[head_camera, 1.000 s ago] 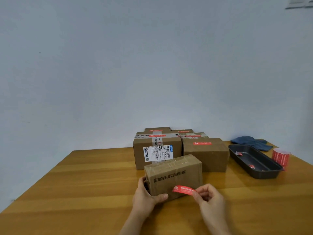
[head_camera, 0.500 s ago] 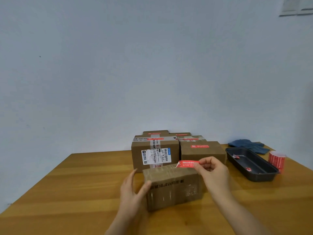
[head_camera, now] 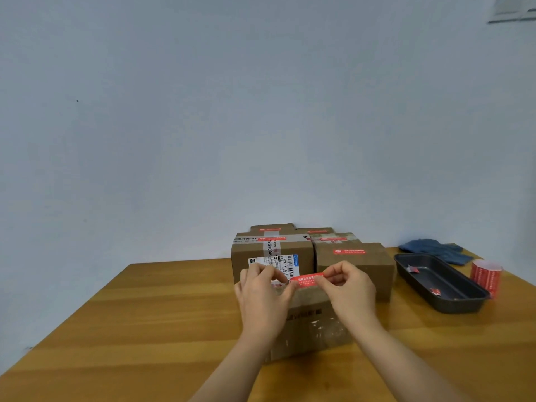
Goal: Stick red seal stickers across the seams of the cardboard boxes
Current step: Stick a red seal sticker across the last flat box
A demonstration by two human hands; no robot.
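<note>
A small taped cardboard box (head_camera: 311, 326) stands on the wooden table (head_camera: 145, 329) right in front of me. Over its top edge I hold a red seal sticker (head_camera: 306, 280) stretched flat. My left hand (head_camera: 262, 297) pinches its left end and my right hand (head_camera: 348, 288) pinches its right end. Both hands hide most of the box top, so I cannot tell whether the sticker touches it. Behind stand several more boxes: one with a white shipping label (head_camera: 272, 256) and one to its right (head_camera: 355, 265), each with a red sticker on top.
A dark oblong tray (head_camera: 441, 285) holding small red scraps lies at the right. Beside it stands a roll of red stickers (head_camera: 487, 275). A blue cloth (head_camera: 435, 249) lies at the back right corner. A pale wall rises behind the table.
My left hand left the box's side and rose to take the sticker's left end. My right hand carried the sticker from the box front up over the top edge.
</note>
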